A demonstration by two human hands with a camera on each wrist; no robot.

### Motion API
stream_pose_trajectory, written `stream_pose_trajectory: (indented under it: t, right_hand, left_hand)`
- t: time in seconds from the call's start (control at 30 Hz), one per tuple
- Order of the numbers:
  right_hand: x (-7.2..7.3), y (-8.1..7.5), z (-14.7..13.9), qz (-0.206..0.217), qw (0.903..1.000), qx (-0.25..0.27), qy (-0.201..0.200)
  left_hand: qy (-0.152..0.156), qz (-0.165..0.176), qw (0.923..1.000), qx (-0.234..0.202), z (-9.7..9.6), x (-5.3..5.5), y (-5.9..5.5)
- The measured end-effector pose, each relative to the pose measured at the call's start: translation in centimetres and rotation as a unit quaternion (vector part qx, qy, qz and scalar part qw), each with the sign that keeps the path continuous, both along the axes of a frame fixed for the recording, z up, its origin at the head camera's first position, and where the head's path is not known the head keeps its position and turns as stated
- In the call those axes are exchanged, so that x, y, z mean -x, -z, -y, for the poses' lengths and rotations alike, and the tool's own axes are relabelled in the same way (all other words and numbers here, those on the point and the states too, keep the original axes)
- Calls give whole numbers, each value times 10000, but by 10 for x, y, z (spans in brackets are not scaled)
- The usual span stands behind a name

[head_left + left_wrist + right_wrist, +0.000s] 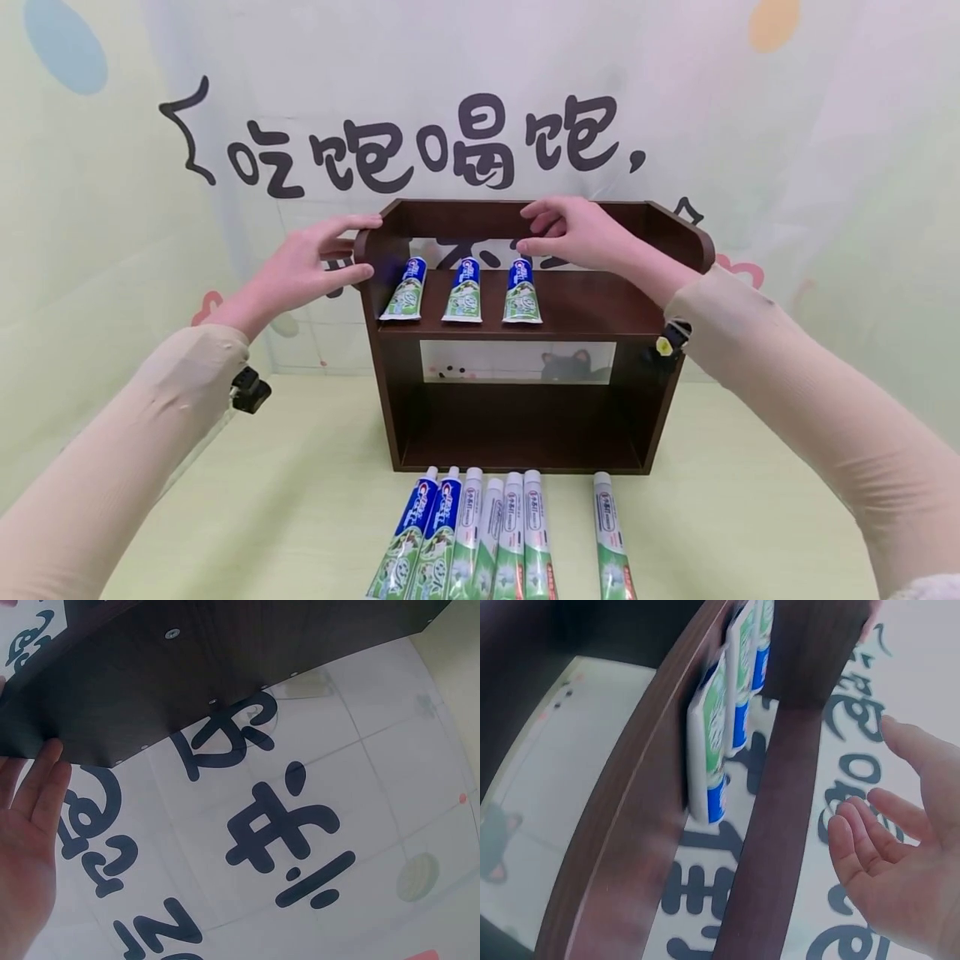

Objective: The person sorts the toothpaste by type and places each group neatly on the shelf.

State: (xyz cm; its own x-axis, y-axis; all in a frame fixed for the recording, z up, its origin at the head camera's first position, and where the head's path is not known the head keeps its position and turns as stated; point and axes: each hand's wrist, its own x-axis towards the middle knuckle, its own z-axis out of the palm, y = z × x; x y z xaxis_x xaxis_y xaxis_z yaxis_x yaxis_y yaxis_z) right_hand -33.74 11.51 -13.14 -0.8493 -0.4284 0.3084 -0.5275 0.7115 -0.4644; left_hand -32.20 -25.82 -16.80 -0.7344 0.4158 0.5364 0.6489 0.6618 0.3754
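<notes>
My left hand [303,258] rests with extended fingers against the upper left side of a dark brown wooden shelf [600,327]. In the left wrist view, its fingertips [51,750] touch the outside of the side panel. Three blue, white and green toothpaste tubes lean in a row on the upper tier: a left one [406,293], a middle one [462,293] and a right one [521,293]. Just above the right tube, my right hand [581,233] hovers with loosely bent fingers and holds nothing. The right wrist view shows it apart from the tubes [714,720].
On the pale table [300,500], two more blue-green tubes [437,517] lie beside several white-green tubes [512,525] before the shelf. One white-green tube [610,533] lies apart to the right. A printed curtain [480,50] hangs behind.
</notes>
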Motion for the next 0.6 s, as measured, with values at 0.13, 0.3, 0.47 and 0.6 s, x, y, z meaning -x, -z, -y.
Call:
stream_pose_trajectory:
  t: [0.13,0.3,0.47,0.6]
  right_hand:
    - [-7,5,4,-159,9997,170,-114]
    - [-15,13,10,-396,9982,380,-242]
    - [-23,20,13,-484,9967,603,-262]
    - [-26,25,15,-481,9955,765,-298]
  left_hand:
    - [7,-30,10000,16,1,0,0]
    - [20,-56,10000,10,2,2,2]
    - [49,-42,10000,13,1,0,0]
    - [45,-50,10000,-1,0,1,0]
